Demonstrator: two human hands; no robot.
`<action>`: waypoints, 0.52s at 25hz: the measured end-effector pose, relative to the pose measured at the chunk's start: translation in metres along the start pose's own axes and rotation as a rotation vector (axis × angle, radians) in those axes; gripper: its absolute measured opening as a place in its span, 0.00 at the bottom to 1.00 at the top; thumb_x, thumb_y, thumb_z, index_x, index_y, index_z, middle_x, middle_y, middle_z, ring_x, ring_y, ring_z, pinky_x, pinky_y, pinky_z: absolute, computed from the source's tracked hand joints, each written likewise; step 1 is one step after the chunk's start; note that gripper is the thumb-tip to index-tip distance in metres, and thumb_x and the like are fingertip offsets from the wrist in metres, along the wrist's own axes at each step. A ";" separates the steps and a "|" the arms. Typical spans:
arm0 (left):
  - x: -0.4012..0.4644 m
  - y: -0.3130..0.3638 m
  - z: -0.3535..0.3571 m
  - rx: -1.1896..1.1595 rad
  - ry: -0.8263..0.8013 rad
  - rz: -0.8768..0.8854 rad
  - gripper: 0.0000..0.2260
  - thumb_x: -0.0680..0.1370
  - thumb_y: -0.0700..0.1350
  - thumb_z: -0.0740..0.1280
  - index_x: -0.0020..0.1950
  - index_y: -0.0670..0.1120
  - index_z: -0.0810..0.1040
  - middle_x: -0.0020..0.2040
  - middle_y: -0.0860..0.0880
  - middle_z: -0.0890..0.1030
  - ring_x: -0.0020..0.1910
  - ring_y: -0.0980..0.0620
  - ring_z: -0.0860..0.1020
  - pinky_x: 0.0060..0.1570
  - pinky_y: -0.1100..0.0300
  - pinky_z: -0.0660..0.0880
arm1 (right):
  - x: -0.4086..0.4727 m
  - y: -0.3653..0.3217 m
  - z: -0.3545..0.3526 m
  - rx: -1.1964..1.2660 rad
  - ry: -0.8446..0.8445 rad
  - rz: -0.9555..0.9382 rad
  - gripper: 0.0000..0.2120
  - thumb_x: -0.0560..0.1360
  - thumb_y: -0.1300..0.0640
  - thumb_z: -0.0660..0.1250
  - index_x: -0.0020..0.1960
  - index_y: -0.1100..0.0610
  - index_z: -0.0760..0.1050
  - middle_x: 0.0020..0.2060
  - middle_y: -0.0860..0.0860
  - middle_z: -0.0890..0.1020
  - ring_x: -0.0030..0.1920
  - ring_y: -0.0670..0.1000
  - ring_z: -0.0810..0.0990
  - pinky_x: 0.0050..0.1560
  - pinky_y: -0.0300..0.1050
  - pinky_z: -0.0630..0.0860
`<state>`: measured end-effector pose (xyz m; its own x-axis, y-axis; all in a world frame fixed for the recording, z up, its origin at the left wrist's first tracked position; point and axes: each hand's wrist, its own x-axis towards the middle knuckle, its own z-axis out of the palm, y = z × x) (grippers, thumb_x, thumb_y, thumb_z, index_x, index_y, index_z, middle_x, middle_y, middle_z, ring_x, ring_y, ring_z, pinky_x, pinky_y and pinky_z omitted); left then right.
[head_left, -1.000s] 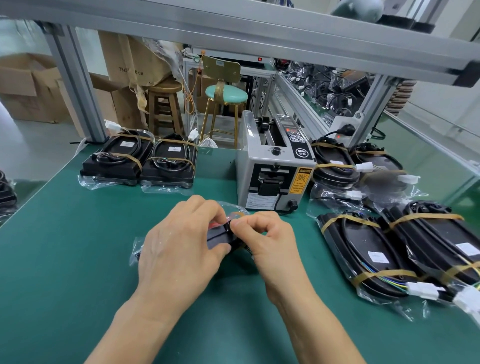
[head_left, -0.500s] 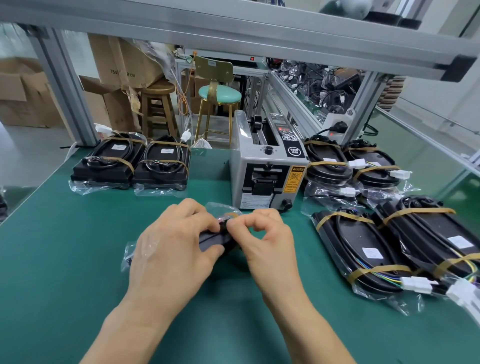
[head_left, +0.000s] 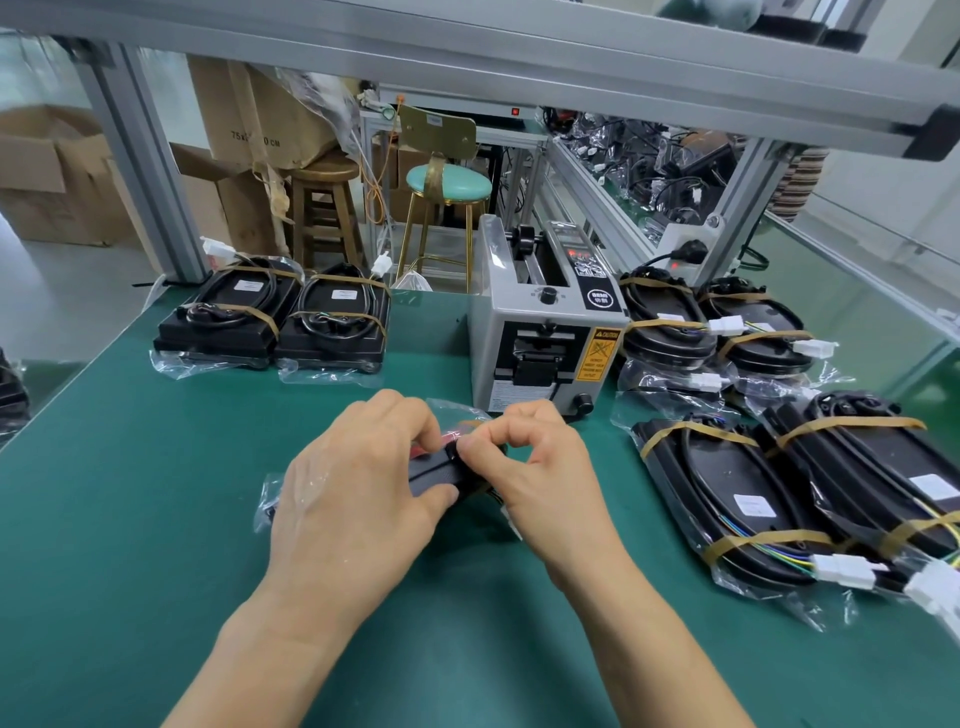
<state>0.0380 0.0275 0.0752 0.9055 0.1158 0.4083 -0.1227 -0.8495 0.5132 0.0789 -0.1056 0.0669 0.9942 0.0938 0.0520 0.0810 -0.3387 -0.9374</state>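
Observation:
A black device in a clear plastic bag (head_left: 434, 470) lies on the green mat (head_left: 130, 493) in front of me, mostly hidden under my hands. My left hand (head_left: 358, 483) grips the device from the left, fingers curled over its top and thumb along its near side. My right hand (head_left: 535, 467) pinches the bag's top edge at the device's right end with thumb and forefinger. A bit of red shows between the fingers.
A grey tape dispenser machine (head_left: 540, 332) stands just behind my hands. Two bagged black devices (head_left: 275, 322) with brown bands lie at the back left, several more (head_left: 769, 467) on the right. Aluminium frame posts (head_left: 140, 171), stools and cartons stand beyond the table.
Both hands stay on the bagged device, with only small finger shifts at the pinch. The view has tilted slightly.

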 end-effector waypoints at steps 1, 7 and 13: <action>0.000 0.000 0.000 0.003 -0.005 0.008 0.17 0.60 0.45 0.79 0.39 0.52 0.72 0.37 0.57 0.73 0.36 0.52 0.70 0.32 0.66 0.63 | 0.000 0.000 0.000 -0.007 0.005 -0.003 0.13 0.72 0.56 0.71 0.30 0.47 0.79 0.40 0.43 0.70 0.49 0.46 0.74 0.62 0.61 0.70; -0.001 0.003 0.000 -0.022 -0.017 0.015 0.13 0.61 0.44 0.80 0.41 0.54 0.82 0.40 0.58 0.77 0.40 0.54 0.74 0.33 0.64 0.66 | -0.001 -0.002 0.002 -0.073 0.023 -0.018 0.11 0.71 0.55 0.73 0.31 0.48 0.79 0.43 0.44 0.73 0.53 0.46 0.76 0.64 0.54 0.68; -0.001 0.002 -0.001 -0.029 -0.028 0.019 0.13 0.59 0.42 0.81 0.39 0.50 0.83 0.40 0.56 0.77 0.37 0.51 0.75 0.34 0.57 0.71 | 0.005 0.008 -0.004 0.237 0.064 0.202 0.17 0.70 0.60 0.74 0.53 0.48 0.72 0.48 0.45 0.72 0.48 0.43 0.72 0.49 0.34 0.70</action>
<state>0.0360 0.0258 0.0768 0.9138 0.0852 0.3972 -0.1514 -0.8359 0.5275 0.0847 -0.1116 0.0612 0.9915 -0.0154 -0.1292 -0.1302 -0.1166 -0.9846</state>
